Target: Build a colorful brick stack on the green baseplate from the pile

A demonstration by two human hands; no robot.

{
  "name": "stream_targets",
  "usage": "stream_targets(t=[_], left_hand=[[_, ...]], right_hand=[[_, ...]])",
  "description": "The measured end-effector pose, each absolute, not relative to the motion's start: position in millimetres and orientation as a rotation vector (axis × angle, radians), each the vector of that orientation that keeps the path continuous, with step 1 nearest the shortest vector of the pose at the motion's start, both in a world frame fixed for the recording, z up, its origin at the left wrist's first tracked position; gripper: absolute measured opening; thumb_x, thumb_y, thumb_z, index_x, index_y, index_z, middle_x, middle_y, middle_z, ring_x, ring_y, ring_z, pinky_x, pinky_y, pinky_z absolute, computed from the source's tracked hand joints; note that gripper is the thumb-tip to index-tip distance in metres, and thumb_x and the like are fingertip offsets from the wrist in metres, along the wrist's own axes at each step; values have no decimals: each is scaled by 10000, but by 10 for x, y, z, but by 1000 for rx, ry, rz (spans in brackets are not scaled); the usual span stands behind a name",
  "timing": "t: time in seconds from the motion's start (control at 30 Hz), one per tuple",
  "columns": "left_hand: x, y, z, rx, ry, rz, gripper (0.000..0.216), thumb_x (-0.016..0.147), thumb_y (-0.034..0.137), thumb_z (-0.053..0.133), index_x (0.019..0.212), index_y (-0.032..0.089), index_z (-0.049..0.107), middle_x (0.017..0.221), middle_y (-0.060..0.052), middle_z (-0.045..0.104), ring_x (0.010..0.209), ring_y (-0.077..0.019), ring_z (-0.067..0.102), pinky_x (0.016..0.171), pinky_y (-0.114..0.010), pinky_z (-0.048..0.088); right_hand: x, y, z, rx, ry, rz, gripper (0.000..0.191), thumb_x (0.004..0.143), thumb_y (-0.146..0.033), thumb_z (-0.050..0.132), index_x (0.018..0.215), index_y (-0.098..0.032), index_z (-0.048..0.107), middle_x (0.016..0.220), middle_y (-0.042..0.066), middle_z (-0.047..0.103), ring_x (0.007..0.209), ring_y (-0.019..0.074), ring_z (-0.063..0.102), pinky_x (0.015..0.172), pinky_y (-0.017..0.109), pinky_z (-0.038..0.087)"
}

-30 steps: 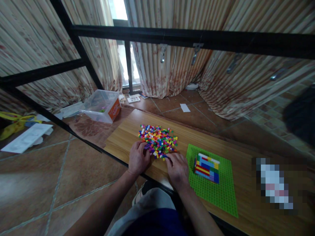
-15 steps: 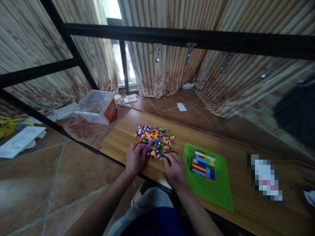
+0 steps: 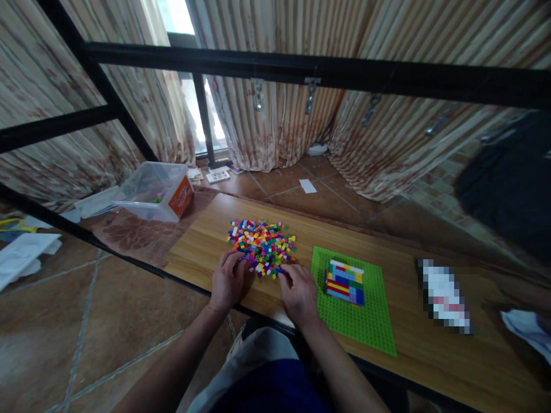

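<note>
Brick pile (image 3: 263, 242) sits just beyond and between left hand (image 3: 227, 280) and right hand (image 3: 299, 291). Both curled at its near edge; can't tell if gripping bricks.

Plastic bricks (image 3: 263, 244) by left hand (image 3: 228, 279) and right hand (image 3: 298, 291); studded plastic baseplate (image 3: 375, 314) beside right hand; smooth wood-grain surface (image 3: 196, 248) beneath.

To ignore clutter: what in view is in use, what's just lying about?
Likely in use:
multicoloured plastic brick pile, at left hand and right hand
green studded plastic baseplate
multicoloured rectangular brick block

Likely lying about:
white rectangular paper sheet
white moulded piece
</note>
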State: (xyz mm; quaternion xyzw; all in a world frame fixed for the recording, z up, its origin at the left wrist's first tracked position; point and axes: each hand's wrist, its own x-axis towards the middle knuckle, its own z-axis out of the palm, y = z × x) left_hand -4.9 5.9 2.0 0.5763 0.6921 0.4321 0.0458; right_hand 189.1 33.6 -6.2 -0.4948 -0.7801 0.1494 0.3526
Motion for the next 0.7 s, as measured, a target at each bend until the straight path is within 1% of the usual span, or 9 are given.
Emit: stream_targets(t=[0.23,0.37,0.53,0.7], left_hand=[[-94,60,15,1737,2099,1367,215,907,324,519,964,184,672,1028,-80,668,957,-202,657,880,-345,539],[-116,43,66,1723,2038,1428,195,894,323,545,950,187,673,1016,-73,667,960,-202,653,896,-358,537],[152,-16,178,1787,1787,1414,149,875,302,590,958,207,669,972,-53,690,977,-206,651,916,-379,536],[640,-64,271,1703,1491,1355,184,880,248,566,1040,221,651,992,-56,685,921,-183,668,836,-349,577]], right_hand=[[1888,325,6,-1285,-1964,426,200,935,-258,491,1002,-213,674,987,53,684,947,192,587,871,329,428],[1911,288,49,-1249,-1913,432,210,942,-270,482,998,-221,679,984,45,693,943,183,600,862,325,440],[1972,170,192,-1209,-1850,489,207,937,-266,490,1006,-237,683,986,46,700,937,184,622,873,341,469],[2112,26,372,-1165,-1805,656,242,943,-299,499,1118,-236,653,1048,62,682,1006,183,620,891,333,497]])
